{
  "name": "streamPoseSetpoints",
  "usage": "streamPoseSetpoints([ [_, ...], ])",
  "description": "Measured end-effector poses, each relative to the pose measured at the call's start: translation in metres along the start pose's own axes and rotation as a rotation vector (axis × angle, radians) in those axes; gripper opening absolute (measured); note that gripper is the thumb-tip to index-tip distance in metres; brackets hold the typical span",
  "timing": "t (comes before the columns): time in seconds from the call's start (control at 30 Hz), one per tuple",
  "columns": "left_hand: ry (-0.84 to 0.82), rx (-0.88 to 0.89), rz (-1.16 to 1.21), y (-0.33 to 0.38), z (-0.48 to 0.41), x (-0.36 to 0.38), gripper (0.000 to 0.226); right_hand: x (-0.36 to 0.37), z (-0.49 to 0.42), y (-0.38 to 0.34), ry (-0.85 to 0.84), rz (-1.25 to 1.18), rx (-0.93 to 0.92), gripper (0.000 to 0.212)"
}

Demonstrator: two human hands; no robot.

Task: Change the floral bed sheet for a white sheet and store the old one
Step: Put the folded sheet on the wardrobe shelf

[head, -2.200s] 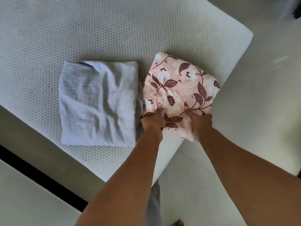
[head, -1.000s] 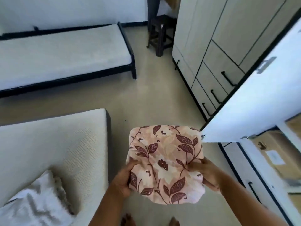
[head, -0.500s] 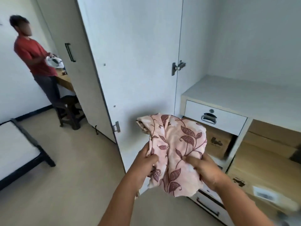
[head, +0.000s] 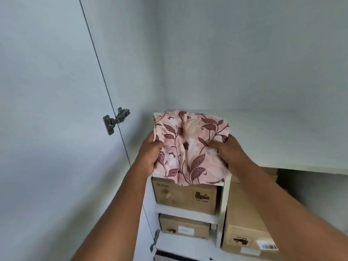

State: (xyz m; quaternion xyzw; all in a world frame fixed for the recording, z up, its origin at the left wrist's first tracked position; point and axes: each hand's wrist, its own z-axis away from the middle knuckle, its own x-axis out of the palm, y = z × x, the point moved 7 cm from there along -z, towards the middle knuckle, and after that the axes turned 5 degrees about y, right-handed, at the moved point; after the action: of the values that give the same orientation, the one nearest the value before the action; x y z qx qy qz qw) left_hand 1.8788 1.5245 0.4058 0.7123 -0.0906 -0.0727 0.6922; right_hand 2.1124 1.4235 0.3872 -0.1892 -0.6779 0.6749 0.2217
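I grip the folded floral sheet point(head: 190, 147) over the wardrobe shelf's point(head: 282, 140) front left corner, left hand point(head: 150, 154) and right hand point(head: 230, 153) fingers curled round its sides; a cardboard box point(head: 184, 197) sits beneath that shelf.

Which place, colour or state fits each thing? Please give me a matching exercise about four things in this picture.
1. floral sheet
2. left hand
3. hinge
4. cardboard box

A. below the white shelf
B. pink with dark red leaves
C. grey metal, left of the sheet
D. grips the sheet's left side

Pairs: 1-B, 2-D, 3-C, 4-A
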Motion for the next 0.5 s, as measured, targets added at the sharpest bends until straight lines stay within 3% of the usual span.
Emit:
streamPoseSetpoints([
  [0.2,-0.067,-0.028,-0.134,0.000,-0.159,0.045,0.054,-0.031,-0.129,0.003,0.207,0.007,0.160,0.022],
  [0.3,-0.039,-0.001,-0.281,-0.009,-0.227,0.063,0.050,-0.035,-0.186,0.005,0.249,0.060,0.213,0.037],
  [0.4,0.077,0.112,-0.829,-0.025,-0.277,0.071,0.035,-0.032,-0.216,0.001,0.331,0.498,0.119,0.064],
  [0.47,0.191,0.228,-1.249,-0.032,-0.287,0.082,0.053,-0.018,-0.220,0.000,0.390,0.859,-0.051,0.072],
  [0.5,0.199,0.308,-1.315,-0.028,-0.278,0.093,0.061,-0.006,-0.217,0.002,0.357,0.956,-0.124,0.075],
])
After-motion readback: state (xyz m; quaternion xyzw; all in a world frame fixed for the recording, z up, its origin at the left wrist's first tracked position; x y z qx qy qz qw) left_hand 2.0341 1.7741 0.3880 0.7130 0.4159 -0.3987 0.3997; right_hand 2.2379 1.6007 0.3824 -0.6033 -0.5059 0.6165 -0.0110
